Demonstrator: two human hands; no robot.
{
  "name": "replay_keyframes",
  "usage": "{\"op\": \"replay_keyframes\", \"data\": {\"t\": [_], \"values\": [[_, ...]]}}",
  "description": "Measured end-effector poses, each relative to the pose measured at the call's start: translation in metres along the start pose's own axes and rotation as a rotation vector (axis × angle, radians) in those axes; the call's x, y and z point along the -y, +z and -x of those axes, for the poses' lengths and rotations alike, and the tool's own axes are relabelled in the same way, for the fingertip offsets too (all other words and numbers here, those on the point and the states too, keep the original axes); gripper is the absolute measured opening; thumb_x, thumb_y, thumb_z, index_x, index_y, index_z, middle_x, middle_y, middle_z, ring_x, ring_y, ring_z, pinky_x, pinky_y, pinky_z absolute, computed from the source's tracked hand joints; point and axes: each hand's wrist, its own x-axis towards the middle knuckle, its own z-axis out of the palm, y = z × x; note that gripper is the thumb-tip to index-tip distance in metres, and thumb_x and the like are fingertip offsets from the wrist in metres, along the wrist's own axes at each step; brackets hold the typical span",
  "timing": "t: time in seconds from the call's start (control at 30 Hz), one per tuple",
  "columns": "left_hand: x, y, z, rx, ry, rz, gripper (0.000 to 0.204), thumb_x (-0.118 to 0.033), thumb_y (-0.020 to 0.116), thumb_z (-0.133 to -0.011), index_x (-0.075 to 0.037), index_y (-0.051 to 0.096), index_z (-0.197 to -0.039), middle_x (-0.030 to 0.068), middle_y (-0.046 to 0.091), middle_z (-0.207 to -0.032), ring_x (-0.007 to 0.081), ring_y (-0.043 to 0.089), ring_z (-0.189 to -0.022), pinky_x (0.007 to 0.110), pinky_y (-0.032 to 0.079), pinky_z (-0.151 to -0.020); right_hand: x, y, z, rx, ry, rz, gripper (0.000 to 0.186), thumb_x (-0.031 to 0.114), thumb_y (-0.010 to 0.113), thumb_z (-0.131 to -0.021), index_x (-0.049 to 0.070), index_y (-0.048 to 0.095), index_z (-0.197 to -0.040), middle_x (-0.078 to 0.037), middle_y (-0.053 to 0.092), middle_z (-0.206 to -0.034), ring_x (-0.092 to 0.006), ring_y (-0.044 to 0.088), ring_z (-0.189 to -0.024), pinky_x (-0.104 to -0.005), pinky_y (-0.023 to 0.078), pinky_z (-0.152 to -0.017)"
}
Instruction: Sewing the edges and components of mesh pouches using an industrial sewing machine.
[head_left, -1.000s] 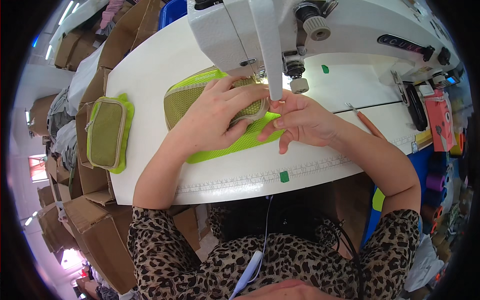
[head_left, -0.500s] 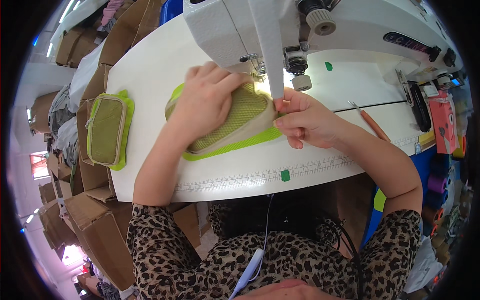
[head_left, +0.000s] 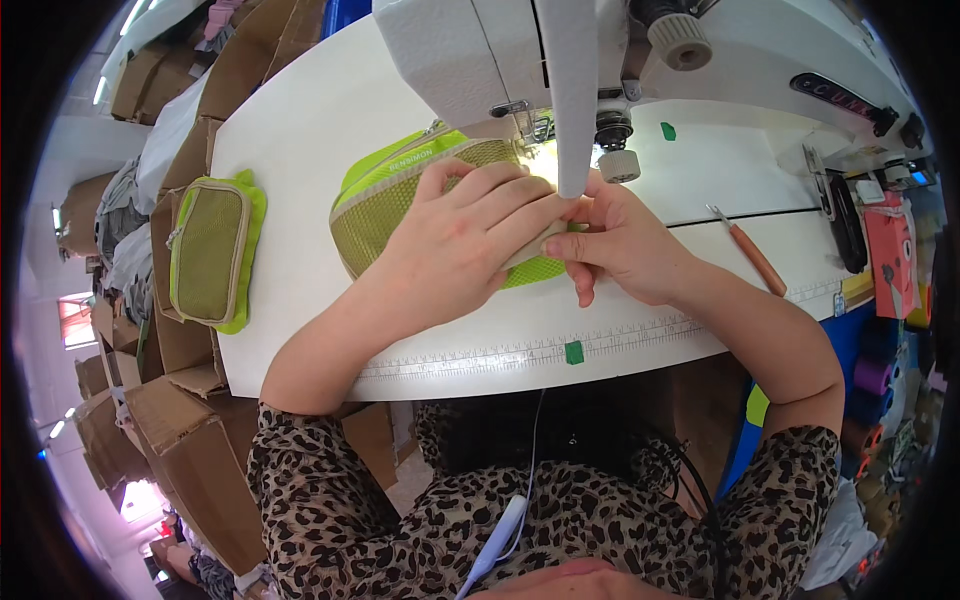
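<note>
A lime-green pouch [head_left: 385, 215] with an olive mesh panel and beige binding lies under the head of the white sewing machine [head_left: 450, 60]. My left hand [head_left: 475, 225] is closed over its right part, fingers together and bent over the beige edge; the thumb is hidden. At the right end of the pouch my right hand [head_left: 625, 240] pinches the edge between thumb and fingers, close to the lit needle area. The fingertips of both hands nearly meet there. The machine's front bar hides the needle. A zipper shows along the pouch's far side.
A second green mesh pouch [head_left: 210, 255] lies at the table's left edge. To the right are an orange-handled pointed tool [head_left: 755, 255] and a black tool [head_left: 845, 220]. A ruler strip [head_left: 480, 358] runs along the front edge. Cardboard boxes [head_left: 200, 460] stand left, thread spools [head_left: 872, 375] right.
My left hand has moved right across the pouch toward my right hand. The pouch has turned, showing more of its zipper side. My right hand keeps its pinch at the edge.
</note>
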Motion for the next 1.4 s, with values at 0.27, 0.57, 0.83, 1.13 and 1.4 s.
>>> {"op": "replay_keyframes", "data": {"t": [0.27, 0.57, 0.83, 1.13, 1.4], "values": [[0.015, -0.015, -0.002, 0.028, -0.125, 0.192, 0.046, -0.011, 0.069, -0.078, -0.018, 0.062, -0.123, 0.0028, 0.065, -0.112, 0.0219, 0.063, -0.107, 0.043, 0.039, -0.096, 0.008, -0.016, 0.001, 0.113, -0.010, -0.151, 0.040, -0.003, 0.062, -0.092, 0.002, 0.039, -0.124, -0.012, 0.059, -0.100, -0.0145, 0.060, -0.063, -0.0341, 0.061, -0.057], [-0.017, 0.005, 0.003, -0.206, -0.049, -0.392, 0.030, -0.016, 0.064, -0.078, -0.016, 0.062, -0.108, -0.0006, 0.059, -0.111, 0.0169, 0.057, -0.107, 0.041, 0.039, -0.092, 0.003, -0.018, 0.003, 0.333, -0.184, -0.335, 0.051, -0.007, 0.054, -0.092, 0.003, 0.032, -0.137, -0.018, 0.059, -0.121, -0.0260, 0.071, -0.081, -0.0366, 0.063, -0.070], [-0.001, -0.019, -0.002, -0.204, -0.090, -0.176, 0.026, -0.006, 0.069, -0.072, -0.014, 0.069, -0.097, -0.0004, 0.065, -0.095, 0.0191, 0.062, -0.090, 0.034, 0.043, -0.079, -0.007, -0.018, -0.006, -0.176, -0.511, 0.722, 0.041, 0.005, 0.067, -0.087, 0.003, 0.051, -0.125, -0.011, 0.062, -0.118, -0.0234, 0.065, -0.074, -0.0366, 0.054, -0.069], [-0.005, -0.008, -0.007, -0.268, -0.059, -0.221, 0.018, -0.009, 0.069, -0.072, -0.015, 0.069, -0.090, -0.0024, 0.066, -0.091, 0.0188, 0.061, -0.087, 0.037, 0.042, -0.078, -0.009, 0.006, -0.024, -0.440, -0.820, 1.253, 0.038, 0.022, 0.079, -0.080, 0.006, 0.058, -0.108, -0.011, 0.060, -0.106, -0.0294, 0.063, -0.083, -0.0386, 0.052, -0.069], [0.002, -0.012, -0.009, -0.053, -0.066, -0.156, 0.004, -0.009, 0.065, -0.079, -0.010, 0.066, -0.083, 0.0056, 0.066, -0.073, 0.0212, 0.068, -0.078, 0.048, 0.043, -0.108, -0.018, 0.006, -0.034, -0.413, -1.053, 1.202, 0.019, 0.018, 0.074, -0.081, 0.007, 0.061, -0.091, -0.005, 0.062, -0.091, -0.0269, 0.064, -0.082, -0.0386, 0.054, -0.074]]}}
